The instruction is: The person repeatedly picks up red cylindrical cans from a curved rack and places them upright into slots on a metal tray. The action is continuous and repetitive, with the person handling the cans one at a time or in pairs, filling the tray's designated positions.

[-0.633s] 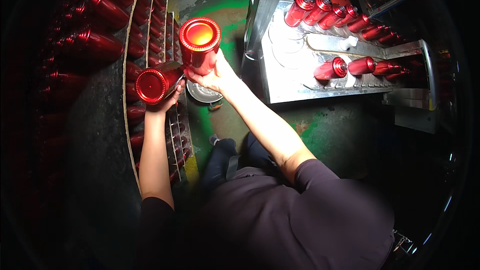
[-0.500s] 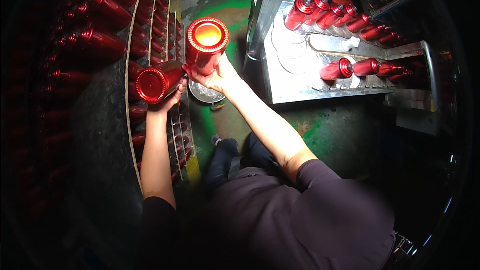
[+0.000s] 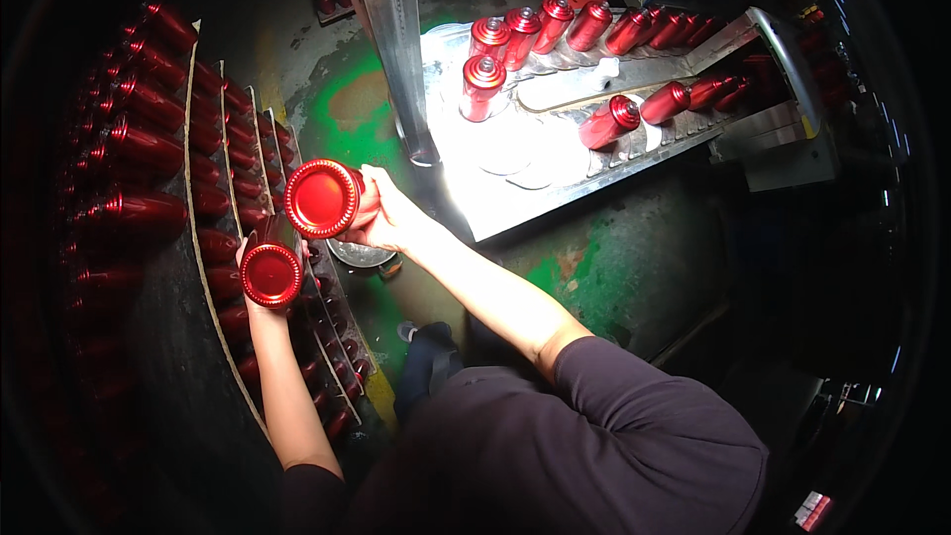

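Two glossy red bottles are in my hands, their round, ridged-edged bases turned toward me. My right hand [image 3: 381,216] is closed around the side of the upper bottle [image 3: 323,198]. Lower and to the left, my left hand [image 3: 262,314] grips the other bottle [image 3: 271,275] from beneath; its fingers are mostly hidden behind it. The two bottles are close together, beside the stacked rows of similar red bottles [image 3: 149,139] on the left. Their necks point away from me and cannot be seen.
Thin divider sheets [image 3: 194,178] separate the stacked rows. To the right, a brightly lit metal conveyor table [image 3: 466,200] carries upright red bottles [image 3: 482,84] around a loop. An upright metal post [image 3: 391,50] stands at its near left corner. A round pan [image 3: 359,254] sits below my right hand.
The view has turned, so the conveyor table sits further left. My right hand's bottle has moved left and tipped, its base now facing me more. The bottles on the conveyor have shifted along.
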Action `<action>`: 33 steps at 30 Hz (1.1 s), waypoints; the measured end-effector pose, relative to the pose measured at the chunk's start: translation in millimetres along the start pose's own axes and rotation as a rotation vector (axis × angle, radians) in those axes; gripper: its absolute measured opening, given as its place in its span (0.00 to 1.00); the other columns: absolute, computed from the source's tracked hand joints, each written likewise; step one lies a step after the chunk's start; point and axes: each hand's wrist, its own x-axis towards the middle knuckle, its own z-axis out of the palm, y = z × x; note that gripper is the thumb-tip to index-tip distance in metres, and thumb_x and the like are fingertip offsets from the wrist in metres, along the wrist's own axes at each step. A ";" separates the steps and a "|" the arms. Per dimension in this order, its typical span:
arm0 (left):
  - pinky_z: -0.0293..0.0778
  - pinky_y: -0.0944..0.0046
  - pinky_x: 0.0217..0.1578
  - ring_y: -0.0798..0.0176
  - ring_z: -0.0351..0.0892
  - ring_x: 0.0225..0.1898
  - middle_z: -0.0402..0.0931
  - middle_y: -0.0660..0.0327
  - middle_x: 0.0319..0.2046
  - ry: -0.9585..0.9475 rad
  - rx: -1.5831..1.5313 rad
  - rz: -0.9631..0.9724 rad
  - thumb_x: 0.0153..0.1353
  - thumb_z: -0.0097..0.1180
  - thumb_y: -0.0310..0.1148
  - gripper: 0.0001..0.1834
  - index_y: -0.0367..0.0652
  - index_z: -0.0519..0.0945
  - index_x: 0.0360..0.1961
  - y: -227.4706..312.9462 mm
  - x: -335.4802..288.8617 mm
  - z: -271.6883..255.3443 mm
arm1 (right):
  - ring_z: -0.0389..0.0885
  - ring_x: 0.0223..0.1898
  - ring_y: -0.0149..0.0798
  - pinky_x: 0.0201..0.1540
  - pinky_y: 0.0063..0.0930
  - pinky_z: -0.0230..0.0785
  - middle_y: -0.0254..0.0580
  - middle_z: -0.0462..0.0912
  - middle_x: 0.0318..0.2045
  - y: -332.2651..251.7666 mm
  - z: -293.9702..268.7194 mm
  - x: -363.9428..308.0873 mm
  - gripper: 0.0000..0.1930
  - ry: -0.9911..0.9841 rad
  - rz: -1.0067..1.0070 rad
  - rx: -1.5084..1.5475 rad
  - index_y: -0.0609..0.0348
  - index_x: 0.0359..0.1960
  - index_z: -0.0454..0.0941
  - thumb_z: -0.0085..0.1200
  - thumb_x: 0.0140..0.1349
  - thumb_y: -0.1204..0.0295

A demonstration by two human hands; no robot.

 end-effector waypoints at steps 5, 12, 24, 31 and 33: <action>0.79 0.56 0.55 0.59 0.82 0.51 0.82 0.60 0.50 0.395 0.237 0.410 0.68 0.57 0.44 0.19 0.45 0.79 0.53 -57.1 26.3 78.9 | 0.81 0.51 0.42 0.57 0.41 0.75 0.45 0.81 0.50 -81.1 -33.8 -81.3 0.14 0.094 -0.436 -0.152 0.61 0.54 0.75 0.53 0.71 0.68; 0.74 0.60 0.57 0.58 0.79 0.53 0.77 0.56 0.53 0.137 1.412 0.748 0.50 0.72 0.27 0.30 0.40 0.79 0.57 -206.0 106.9 225.9 | 0.79 0.51 0.35 0.58 0.29 0.71 0.40 0.80 0.52 -225.3 -42.8 -277.2 0.26 0.563 -1.219 -1.036 0.60 0.62 0.74 0.62 0.62 0.67; 0.69 0.41 0.61 0.33 0.68 0.60 0.62 0.39 0.61 -0.349 1.618 0.690 0.48 0.70 0.26 0.32 0.58 0.81 0.57 -455.7 354.6 271.6 | 0.66 0.61 0.66 0.64 0.53 0.66 0.61 0.64 0.64 -405.1 -136.4 -317.2 0.32 1.258 -1.340 -2.106 0.35 0.60 0.78 0.71 0.49 0.62; 0.64 0.41 0.67 0.24 0.59 0.66 0.51 0.31 0.68 -0.287 1.853 0.865 0.51 0.69 0.25 0.29 0.58 0.80 0.56 -495.9 417.9 235.9 | 0.61 0.66 0.70 0.67 0.53 0.63 0.64 0.57 0.69 -451.1 -179.7 -321.9 0.34 1.259 -1.148 -2.149 0.28 0.63 0.75 0.69 0.51 0.66; 0.62 0.40 0.68 0.23 0.52 0.70 0.46 0.32 0.70 -0.262 1.834 0.897 0.48 0.70 0.23 0.31 0.59 0.80 0.55 -502.7 415.6 250.3 | 0.59 0.67 0.72 0.67 0.53 0.63 0.67 0.55 0.70 -460.8 -175.4 -325.1 0.35 1.231 -1.168 -2.190 0.25 0.65 0.74 0.68 0.52 0.66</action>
